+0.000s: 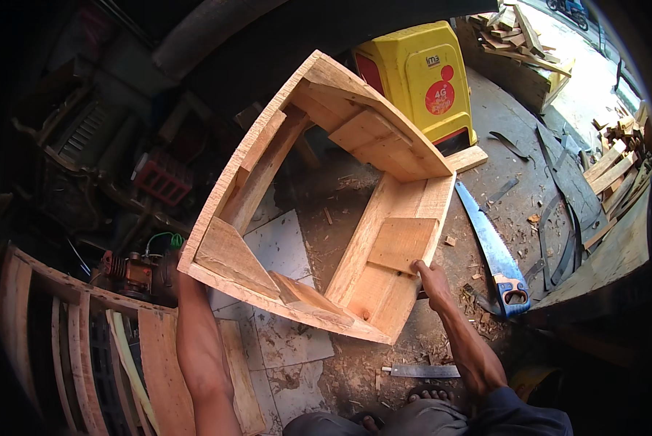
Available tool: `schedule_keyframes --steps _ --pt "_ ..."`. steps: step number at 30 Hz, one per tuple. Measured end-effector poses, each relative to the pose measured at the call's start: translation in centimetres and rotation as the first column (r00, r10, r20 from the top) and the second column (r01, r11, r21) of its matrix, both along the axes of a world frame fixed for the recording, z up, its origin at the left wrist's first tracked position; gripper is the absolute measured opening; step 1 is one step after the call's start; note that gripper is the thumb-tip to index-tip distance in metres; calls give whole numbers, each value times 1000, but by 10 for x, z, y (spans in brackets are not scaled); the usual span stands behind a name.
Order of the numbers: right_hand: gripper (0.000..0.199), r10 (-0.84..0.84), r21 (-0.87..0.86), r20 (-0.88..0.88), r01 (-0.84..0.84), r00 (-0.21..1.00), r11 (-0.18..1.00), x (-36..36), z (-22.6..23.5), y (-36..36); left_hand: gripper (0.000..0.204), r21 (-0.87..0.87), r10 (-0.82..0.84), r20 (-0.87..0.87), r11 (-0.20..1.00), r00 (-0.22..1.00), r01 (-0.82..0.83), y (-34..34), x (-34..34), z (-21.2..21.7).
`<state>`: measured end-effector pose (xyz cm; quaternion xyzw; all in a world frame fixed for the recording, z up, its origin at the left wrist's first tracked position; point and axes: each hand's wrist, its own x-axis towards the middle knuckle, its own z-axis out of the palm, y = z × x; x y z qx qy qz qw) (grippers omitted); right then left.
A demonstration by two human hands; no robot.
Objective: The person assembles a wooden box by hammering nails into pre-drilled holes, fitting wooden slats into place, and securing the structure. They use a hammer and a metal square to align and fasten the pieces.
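Note:
An open wooden box frame (380, 291), nailed up from rough pale boards, is held tilted above the floor in front of me. Short board pieces are fixed across the inside of its walls, and the floor shows through its middle. My right hand (431, 280) grips the near right wall, thumb on top of the edge beside a square cross piece (404, 242). At the near left corner, my left hand (183, 263) holds the frame from outside. Its fingers are mostly hidden behind the wood.
A handsaw (491, 236) lies on the floor to the right, by black strips (555, 218). Beyond stands a yellow box (420, 83). A steel ruler or square (424, 371) lies near my feet. Scrap wood (616, 171) is heaped at right; boards (159, 356) and a small machine (132, 272) are left.

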<state>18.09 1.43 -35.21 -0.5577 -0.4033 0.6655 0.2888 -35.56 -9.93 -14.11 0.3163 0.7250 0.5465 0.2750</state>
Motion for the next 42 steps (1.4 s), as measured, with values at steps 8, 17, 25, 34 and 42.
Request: schedule_keyframes --steps 8,17,25,34,42 --pt "59 -20 177 109 0 994 984 -16 -7 -16 32 -11 56 20 998 998 -56 -4 -6 -2" --pt "50 -10 341 287 -92 958 936 29 -11 -27 34 104 114 314 983 942 -154 -50 12 -69" --pt "60 15 420 611 -340 792 842 17 76 -33 39 -332 758 224 650 612 -684 -245 78 -202" --pt "69 59 192 520 -184 852 964 4 82 -58 26 173 245 -757 969 606 -176 -209 226 -86" --pt "73 -22 333 111 -16 994 943 20 65 -157 43 -266 -245 -886 964 393 2 -184 212 -114"
